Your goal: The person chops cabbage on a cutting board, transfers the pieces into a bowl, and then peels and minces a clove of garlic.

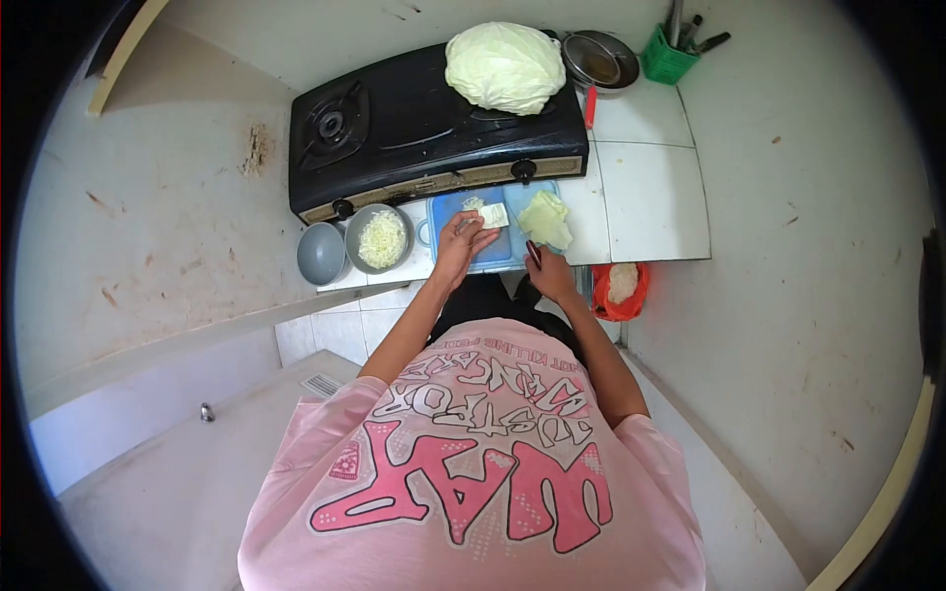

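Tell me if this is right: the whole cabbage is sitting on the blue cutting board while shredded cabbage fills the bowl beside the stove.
Not quite. In the head view the whole cabbage sits on the stove, not on the blue cutting board. The board holds only cut pieces under the left hand. The shredded cabbage does fill the bowl beside the stove.

I see stained off-white walls (148, 197); white tiled counter (650, 187) in the corner; pale tiled floor (335, 335); even, flat light.
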`<state>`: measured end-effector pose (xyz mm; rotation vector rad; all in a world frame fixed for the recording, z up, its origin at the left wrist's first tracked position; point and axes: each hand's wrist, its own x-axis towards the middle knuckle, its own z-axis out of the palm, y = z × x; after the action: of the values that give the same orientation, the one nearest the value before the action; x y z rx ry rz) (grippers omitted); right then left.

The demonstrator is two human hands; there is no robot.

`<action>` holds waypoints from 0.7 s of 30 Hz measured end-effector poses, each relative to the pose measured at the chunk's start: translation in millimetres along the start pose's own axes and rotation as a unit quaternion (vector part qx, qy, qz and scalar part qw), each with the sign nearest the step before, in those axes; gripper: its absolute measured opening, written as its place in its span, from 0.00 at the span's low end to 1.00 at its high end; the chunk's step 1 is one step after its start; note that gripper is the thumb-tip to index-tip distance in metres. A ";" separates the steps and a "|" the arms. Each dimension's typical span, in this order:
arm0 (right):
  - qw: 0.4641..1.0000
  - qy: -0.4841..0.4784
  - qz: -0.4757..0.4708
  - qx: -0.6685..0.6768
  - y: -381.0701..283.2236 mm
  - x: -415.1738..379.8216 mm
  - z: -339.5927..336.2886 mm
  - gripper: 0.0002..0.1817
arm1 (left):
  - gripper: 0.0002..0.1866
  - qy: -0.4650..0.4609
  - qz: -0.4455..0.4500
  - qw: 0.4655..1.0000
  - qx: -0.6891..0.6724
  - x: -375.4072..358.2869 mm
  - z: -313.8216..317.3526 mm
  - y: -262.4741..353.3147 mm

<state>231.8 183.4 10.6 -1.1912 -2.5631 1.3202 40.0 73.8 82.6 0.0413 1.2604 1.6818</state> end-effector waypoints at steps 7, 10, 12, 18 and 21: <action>0.995 0.040 -0.066 -0.062 -11.8 3.7 -0.6 0.19 | 0.13 -0.006 0.016 0.999 -0.028 -10.9 11.0 14.2; 0.994 0.029 -0.067 -0.081 -18.8 1.2 -10.1 0.19 | 0.13 -0.017 0.013 0.999 -0.043 -11.6 24.7 23.1; 0.993 0.038 -0.066 -0.087 -18.6 1.8 -16.9 0.17 | 0.13 -0.031 0.009 0.998 -0.058 -8.0 30.7 26.7; 0.985 0.140 -0.069 0.068 -41.3 6.1 -59.2 0.14 | 0.12 -0.072 0.010 0.996 -0.046 -3.1 55.1 36.4; 0.921 0.161 -0.033 0.352 -75.9 0.1 -87.3 0.12 | 0.12 -0.090 0.033 0.995 0.018 -5.0 68.8 41.0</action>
<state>214.6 216.9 120.0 -1.0372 -1.6501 1.6451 52.2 120.3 146.8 0.2527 1.1649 1.6723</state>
